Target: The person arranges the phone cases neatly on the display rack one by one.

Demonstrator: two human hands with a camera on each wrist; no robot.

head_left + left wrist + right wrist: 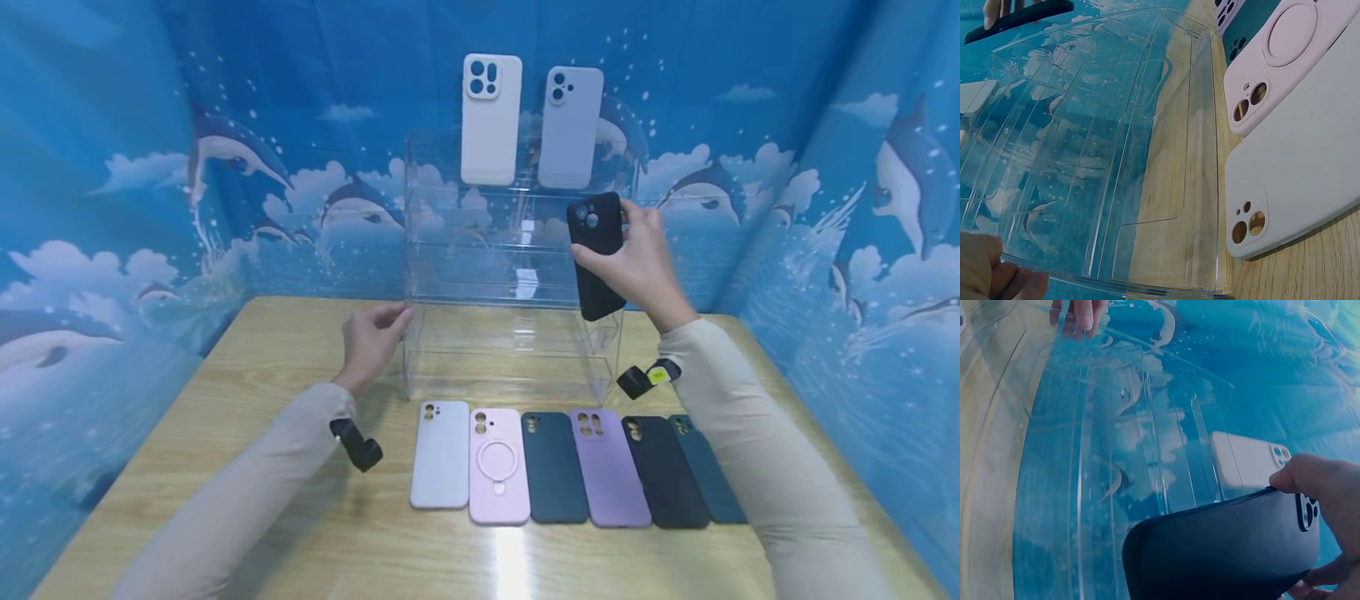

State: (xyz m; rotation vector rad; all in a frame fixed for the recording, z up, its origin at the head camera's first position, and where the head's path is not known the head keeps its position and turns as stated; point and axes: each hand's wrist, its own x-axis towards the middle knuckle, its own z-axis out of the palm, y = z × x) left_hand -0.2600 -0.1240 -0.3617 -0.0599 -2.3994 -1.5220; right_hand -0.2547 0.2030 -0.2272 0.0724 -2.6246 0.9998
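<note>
Between thumb and fingers, my right hand [637, 254] grips a black phone case [597, 287] by its sides, upright in front of the right part of a clear tiered rack [495, 296]. Its camera cutouts are at the top. My left hand [375, 337] touches the rack's left side edge, fingers bent around it; in the left wrist view that hand [997, 272] is at the rack's edge. A white case [491, 133] and a pale grey-blue case [572, 133] stand on the top tier. The right wrist view shows the black case [1222, 550] close up.
On the wooden table [285, 533], a row of cases lies before the rack: white [440, 467], pink with a ring [498, 500], dark teal [557, 475], purple [615, 479], black [667, 475], and another teal [712, 475] partly behind my right sleeve. A blue dolphin-print curtain [345, 67] surrounds the table.
</note>
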